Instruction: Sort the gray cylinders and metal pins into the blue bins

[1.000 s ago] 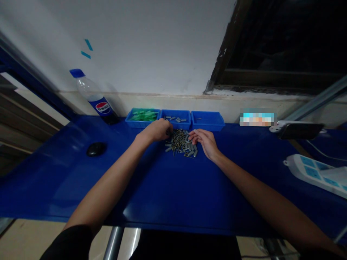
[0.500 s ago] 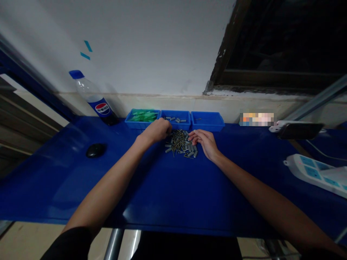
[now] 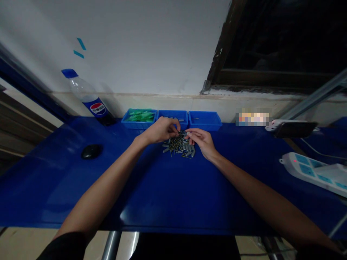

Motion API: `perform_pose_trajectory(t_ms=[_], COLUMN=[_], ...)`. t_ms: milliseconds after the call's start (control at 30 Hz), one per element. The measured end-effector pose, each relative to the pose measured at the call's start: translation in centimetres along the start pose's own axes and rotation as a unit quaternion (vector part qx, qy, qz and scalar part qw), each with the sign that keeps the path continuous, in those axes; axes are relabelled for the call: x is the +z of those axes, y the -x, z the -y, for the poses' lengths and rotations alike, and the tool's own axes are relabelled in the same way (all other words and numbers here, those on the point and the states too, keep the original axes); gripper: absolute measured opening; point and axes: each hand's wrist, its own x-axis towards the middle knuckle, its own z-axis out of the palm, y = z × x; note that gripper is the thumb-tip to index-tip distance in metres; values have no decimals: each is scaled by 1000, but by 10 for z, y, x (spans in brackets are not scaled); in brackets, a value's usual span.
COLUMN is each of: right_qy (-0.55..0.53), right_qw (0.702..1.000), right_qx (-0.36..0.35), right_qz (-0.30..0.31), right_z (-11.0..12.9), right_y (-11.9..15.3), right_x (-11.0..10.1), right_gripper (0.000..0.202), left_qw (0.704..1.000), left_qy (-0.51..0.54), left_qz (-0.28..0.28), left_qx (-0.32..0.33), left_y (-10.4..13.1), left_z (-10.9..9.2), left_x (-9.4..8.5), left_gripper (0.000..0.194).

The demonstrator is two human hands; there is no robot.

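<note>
Over a pile of screws (image 3: 176, 145) mixed with short grey cylinders (image 3: 189, 147), my two hands come close together at the fingertips. My left hand (image 3: 162, 130) is closed in a pinch at the back left of the pile, in front of the bins. Across from it, my right hand (image 3: 203, 141) pinches thumb against fingers at the pile's right edge. A thin sliver shows between the fingertips; what either hand holds is too small to name. Part of the middle blue bin (image 3: 184, 126), with grey cylinders inside, is hidden by my left hand.
A blue bin of green pieces (image 3: 141, 116) stands left; the right bin (image 3: 207, 127) holds one small thin piece. A cola bottle (image 3: 99, 110) and black mouse (image 3: 91, 151) are at left. A power strip (image 3: 306, 171) and phone (image 3: 294, 129) lie right.
My left hand has moved right and slightly toward me, from the middle bin's front edge to my right fingertips. My right hand stays by the pile, its fingers closer together. The view has shifted slightly.
</note>
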Motion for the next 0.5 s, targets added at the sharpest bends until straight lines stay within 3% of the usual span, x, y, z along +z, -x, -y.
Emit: perform_pose_trajectory(t_ms=[300,500], right_qy=[-22,-40], right_qw=[999,998], right_qx=[14,18], right_qz=[-42,-37], right_z=[-4,-4], right_y=[-5,-4], right_x=[0,-1], right_gripper=[26,26], left_qw=[998,1000], left_qy=[49,6], left_qz=[-42,-21], left_qx=[3,4], left_y=[-3,-3], left_z=[-3,-8], left_x=[12,15], left_gripper=[15,15])
